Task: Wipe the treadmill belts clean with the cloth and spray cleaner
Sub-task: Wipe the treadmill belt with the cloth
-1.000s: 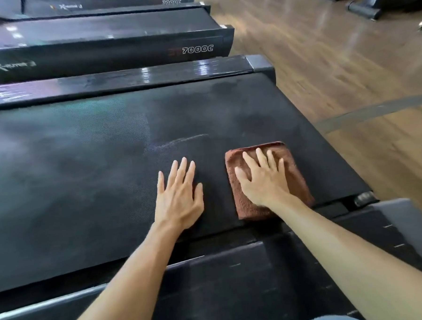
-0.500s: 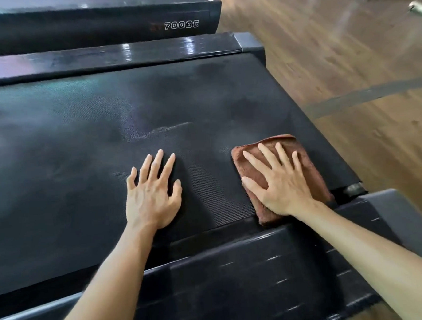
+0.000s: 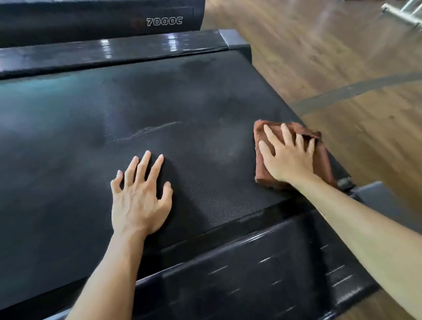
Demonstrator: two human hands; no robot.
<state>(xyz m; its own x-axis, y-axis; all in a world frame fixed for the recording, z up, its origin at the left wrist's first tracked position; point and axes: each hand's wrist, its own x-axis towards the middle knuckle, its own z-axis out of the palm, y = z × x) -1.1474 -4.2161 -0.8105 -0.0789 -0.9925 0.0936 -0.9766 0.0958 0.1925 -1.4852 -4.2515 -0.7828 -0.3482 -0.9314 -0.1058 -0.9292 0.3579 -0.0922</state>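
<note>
A wide black treadmill belt (image 3: 178, 107) fills most of the view, with a faint pale streak near its middle. A folded brown cloth (image 3: 323, 154) lies at the belt's right end, bunched at its far corner. My right hand (image 3: 286, 156) presses down on the cloth with fingers spread and slightly curled into it. My left hand (image 3: 140, 197) rests flat on the bare belt, fingers apart, holding nothing. No spray cleaner is in view.
A black side rail (image 3: 247, 268) runs along the near edge, another rail (image 3: 101, 53) along the far edge. A second treadmill marked 7000C (image 3: 163, 21) stands behind. Wooden floor (image 3: 334, 55) lies to the right, with a metal frame (image 3: 407, 10) at the top right.
My right hand has slid the cloth rightward to the belt's end, and the cloth has bunched up. My left hand has stayed flat on the belt, now further from the cloth.
</note>
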